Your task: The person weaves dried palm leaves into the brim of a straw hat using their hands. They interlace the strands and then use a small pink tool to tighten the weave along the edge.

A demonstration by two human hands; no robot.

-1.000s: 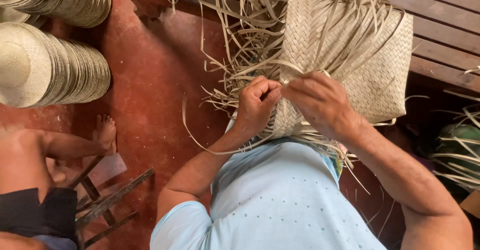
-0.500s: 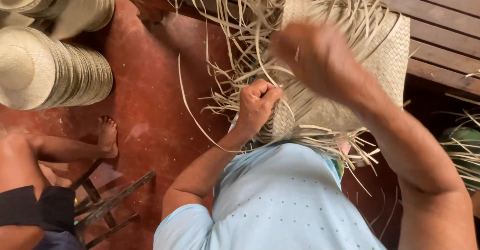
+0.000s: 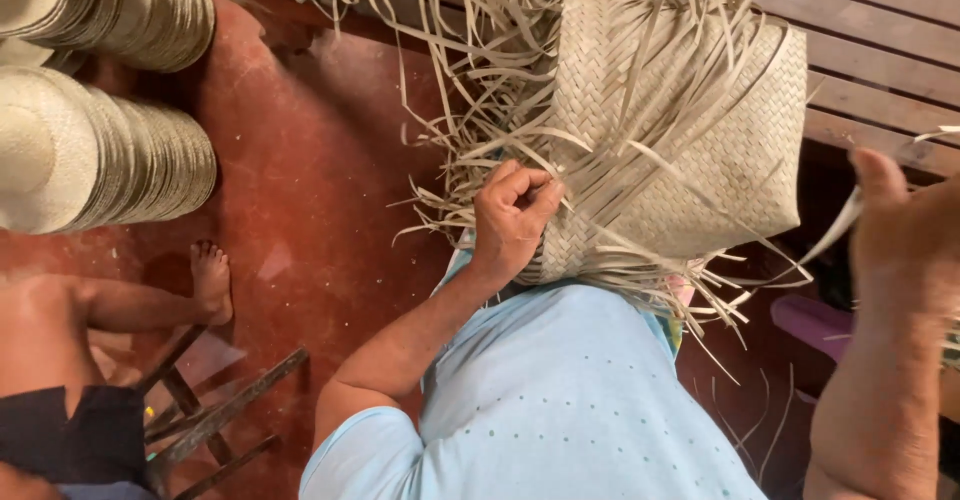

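One half-woven straw mat (image 3: 690,150) sits mid-frame, resting against the person's lap, far edge over the wooden slat floor (image 3: 880,40); loose strips (image 3: 470,80) fan out from its left and near edges, too many to count. Left hand (image 3: 515,222) is at the mat's near-left corner, grip clenched around a bunch of those strips, knuckles up. Right hand (image 3: 905,230) is off to the right, well apart from the mat, raised; grip pinched on one single strip (image 3: 835,228) that runs back toward the mat, though the fingertips are partly hidden so exact contact is hard to confirm. Two hands, both the wearer's own. Light blue shirt (image 3: 560,400) fills the near centre. Far left: two stacks of straw hats (image 3: 110,150), one above the other in frame, lying on the red floor (image 3: 310,190). Near left: another person's bare leg and one foot (image 3: 210,280) on that floor, beside one wooden stool frame (image 3: 210,415). One pink object (image 3: 810,320) sits low on the right, kind unclear.
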